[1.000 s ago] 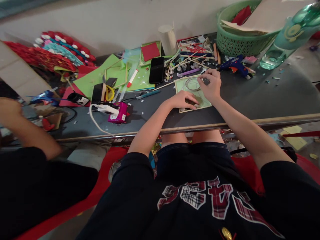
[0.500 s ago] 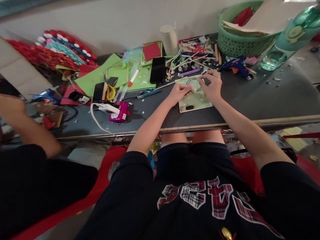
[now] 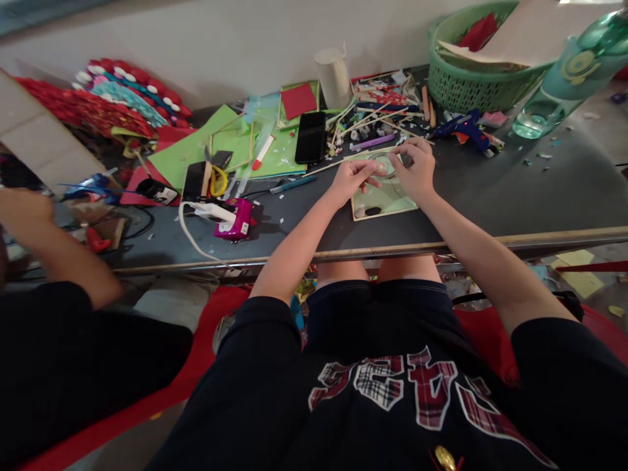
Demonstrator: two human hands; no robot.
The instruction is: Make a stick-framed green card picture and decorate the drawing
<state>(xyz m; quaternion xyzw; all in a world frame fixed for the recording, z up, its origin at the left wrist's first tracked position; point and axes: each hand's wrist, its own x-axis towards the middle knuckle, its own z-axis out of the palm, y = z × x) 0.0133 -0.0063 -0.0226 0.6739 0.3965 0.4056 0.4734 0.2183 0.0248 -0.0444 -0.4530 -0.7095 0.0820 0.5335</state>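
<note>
A pale green panel with a light wooden frame [image 3: 387, 196] lies on the dark table under both my hands. My left hand [image 3: 356, 178] pinches a small pale stone [image 3: 379, 168] between thumb and forefinger above the panel. Over the panel's upper right part is my right hand [image 3: 415, 167], its fingertips pinched at a thin, wire-like loop [image 3: 377, 156]; the exact grip is partly hidden. Near the panel's lower left corner rest a black pebble [image 3: 373, 211] and a pale pebble [image 3: 360, 212].
Behind the panel lie scattered sticks [image 3: 373, 121], a black phone [image 3: 309, 137] and a blue glue gun [image 3: 464, 131]. A green basket [image 3: 471, 82] and bottle [image 3: 554, 85] stand right. A magenta plug block [image 3: 240, 219] sits left, beyond it a person's arm [image 3: 63, 242].
My left fingers have shifted slightly up and turned with the pale stone, and the lower fingers have spread a little. My right hand has hardly moved.
</note>
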